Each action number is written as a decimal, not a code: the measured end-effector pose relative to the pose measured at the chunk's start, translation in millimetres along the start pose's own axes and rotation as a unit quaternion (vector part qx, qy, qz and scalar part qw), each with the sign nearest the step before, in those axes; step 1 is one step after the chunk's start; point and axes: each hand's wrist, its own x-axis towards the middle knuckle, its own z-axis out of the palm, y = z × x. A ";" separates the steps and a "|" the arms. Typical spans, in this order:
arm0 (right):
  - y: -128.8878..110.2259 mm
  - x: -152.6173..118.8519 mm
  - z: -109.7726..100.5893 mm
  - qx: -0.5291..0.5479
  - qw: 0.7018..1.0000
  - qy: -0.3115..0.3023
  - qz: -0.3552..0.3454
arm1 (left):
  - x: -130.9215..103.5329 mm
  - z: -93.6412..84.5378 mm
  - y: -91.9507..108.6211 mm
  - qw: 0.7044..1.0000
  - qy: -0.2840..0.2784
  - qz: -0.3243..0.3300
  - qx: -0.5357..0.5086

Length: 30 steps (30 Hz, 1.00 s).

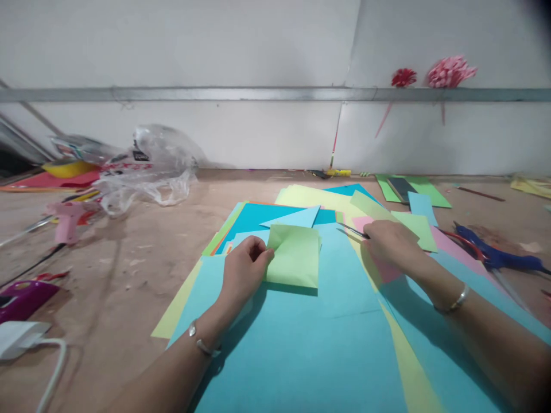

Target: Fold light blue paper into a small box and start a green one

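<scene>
My left hand (248,265) pinches the left edge of a light green square of paper (297,257), which looks folded or layered. The square is above a large light blue sheet (318,355) and casts a shadow on it. To the right, my right hand (390,244) is closed round a pair of scissors (353,230), with the blades pointing left towards the square. The scissors' handles are hidden in the hand. More light green pieces (419,229) lie beyond and beside my right hand, over yellow and pink sheets.
At the left are a pink glue gun (69,221), a clear plastic bag (150,172), yellow tape (70,167), a purple object (26,299) and a white charger (23,338). A blue glue gun (499,252) lies right. Pink paper flowers (451,73) are at the wall.
</scene>
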 end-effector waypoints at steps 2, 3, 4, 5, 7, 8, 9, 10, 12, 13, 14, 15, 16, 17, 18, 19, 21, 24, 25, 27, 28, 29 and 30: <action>-6.0 -6.1 -8.1 -0.019 1.000 0.015 -0.010 | 2.3 -1.2 -1.0 1.000 0.012 -0.006 0.002; -9.5 -9.8 -10.8 -0.026 0.999 0.020 -0.025 | 3.3 -1.9 -1.5 1.000 0.017 -0.008 0.002; -13.3 -13.7 -12.5 -0.027 0.998 0.021 -0.048 | 4.1 -2.6 -2.1 1.000 0.023 -0.009 0.003; -17.2 -17.6 -13.0 -0.024 0.997 0.020 -0.074 | 4.8 -3.4 -2.6 1.000 0.029 -0.008 0.003; -25.3 -25.4 -11.4 -0.009 0.991 0.015 -0.129 | 5.9 -5.1 -3.2 0.999 0.040 -0.005 0.005; -29.1 -28.9 -9.8 -0.001 0.989 0.014 -0.150 | 6.3 -5.8 -3.3 0.999 0.043 -0.006 0.004; -32.7 -32.1 -8.1 0.006 0.986 0.015 -0.166 | 6.7 -6.5 -3.2 0.999 0.045 -0.007 0.000; -35.8 -34.7 -6.6 0.011 0.984 0.018 -0.179 | 7.1 -7.0 -2.9 0.999 0.045 -0.009 -0.004; -40.7 -38.1 -4.2 0.018 0.979 0.018 -0.201 | 7.9 -7.4 -2.6 0.999 0.046 -0.012 -0.011; -42.6 -39.1 -3.5 0.023 0.977 0.014 -0.211 | 8.3 -7.3 -2.7 0.999 0.046 -0.013 -0.010; -44.1 -39.5 -2.9 0.027 0.975 0.008 -0.220 | 8.4 -7.1 -3.0 0.999 0.046 -0.013 -0.004; -45.3 -39.6 -2.2 0.031 0.973 0.001 -0.228 | 8.3 -6.7 -3.4 0.999 0.037 -0.016 0.009; -46.3 -39.3 -1.4 0.034 0.972 -0.008 -0.233 | 7.7 -6.4 -3.7 0.999 0.023 -0.020 0.030; -47.2 -38.9 -0.3 0.036 0.971 -0.019 -0.237 | 6.6 -6.0 -3.9 0.998 0.009 -0.020 0.059; -47.9 -38.3 1.1 0.036 0.969 -0.029 -0.241 | 4.9 -5.7 -3.7 0.995 0.003 -0.012 0.094; -48.6 -37.7 2.8 0.034 0.968 -0.039 -0.245 | 2.9 -5.6 -3.0 0.991 0.009 0.007 0.132; -49.8 -36.6 6.4 0.031 0.966 -0.052 -0.251 | -1.5 -5.8 -0.6 0.977 0.053 0.089 0.187; -51.9 -36.0 8.6 0.026 0.966 -0.067 -0.248 | -5.1 -5.4 1.9 0.947 0.039 0.277 0.157; -52.7 -36.0 8.0 0.024 0.967 -0.073 -0.244 | -5.0 -4.5 1.3 0.935 -0.017 0.332 0.126; -54.1 -36.5 4.9 0.021 0.966 -0.085 -0.243 | -3.9 -0.8 -2.2 0.898 -0.161 0.401 0.081; -54.7 -36.8 2.8 0.022 0.966 -0.089 -0.244 | -3.4 1.5 -4.5 0.879 -0.224 0.412 0.078; -55.2 -37.1 0.7 0.024 0.964 -0.093 -0.247 | -3.1 3.9 -6.5 0.865 -0.271 0.413 0.089; -55.7 -37.5 -1.4 0.027 0.962 -0.097 -0.253 | -3.4 5.7 -7.7 0.856 -0.301 0.407 0.109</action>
